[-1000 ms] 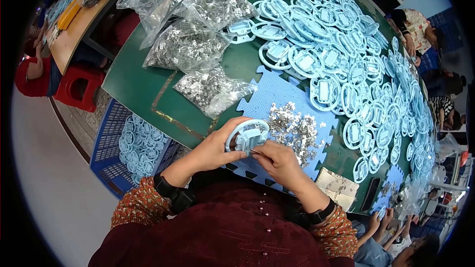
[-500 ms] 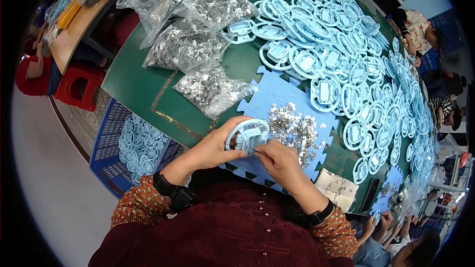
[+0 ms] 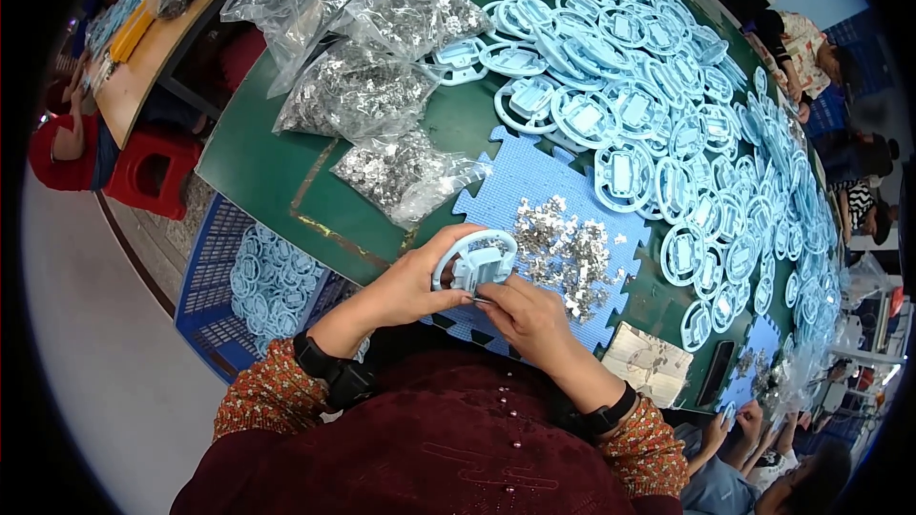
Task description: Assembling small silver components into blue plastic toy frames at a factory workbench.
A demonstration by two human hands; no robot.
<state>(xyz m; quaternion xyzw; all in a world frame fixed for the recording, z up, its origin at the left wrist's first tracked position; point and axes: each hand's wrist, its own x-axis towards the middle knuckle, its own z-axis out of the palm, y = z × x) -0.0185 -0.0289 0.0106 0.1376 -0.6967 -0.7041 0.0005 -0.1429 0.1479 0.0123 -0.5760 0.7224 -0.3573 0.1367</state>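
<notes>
My left hand (image 3: 420,277) is closed round the side of a round light blue plastic part (image 3: 479,265) and holds it tilted up, just over the near edge of the mat. This part has an open ring with a blocky centre piece. At its lower right edge the fingers of my right hand (image 3: 530,317) are pinched together against it. Whatever lies between those fingertips is too small and hidden to name. Beyond my right hand a heap of small silvery metal clips (image 3: 563,253) lies on a blue foam mat (image 3: 506,186).
Clear bags of metal pieces (image 3: 358,86) lie at the far left of the green table (image 3: 248,148). Light blue parts (image 3: 620,114) pile up across the back and right. A blue basket (image 3: 215,257) of parts stands at left. Cardboard (image 3: 647,362) and a phone (image 3: 716,372) lie at right.
My right hand has shifted slightly left and down, its fingers now closer over the lower edge of the plastic part. My left hand keeps its hold.
</notes>
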